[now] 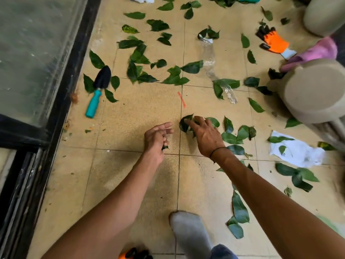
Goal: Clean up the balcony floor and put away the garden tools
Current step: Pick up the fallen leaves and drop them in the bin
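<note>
**Hands gathering leaves on the balcony floor**

Right hand [203,135] lies fingers spread and curled over a clump of leaves [185,123], gripping it against the tiled floor [130,113]; left hand [155,141], just left of the clump, has upper fingers nearly straight, lower ones curled on a small leaf scrap [165,147]; the trowel [98,90] lies well left of the clump and beyond it, by the glass door [37,53]; an orange glove [274,42] lies far beyond the clump, to its right.

Both forearms are showing bare, no sleeves reaching them. Right wrist is wearing a thin black band [217,151]. One foot is wearing a grey sock [188,232]; above it, possibly a blue trouser cuff [222,252], blurred.
</note>
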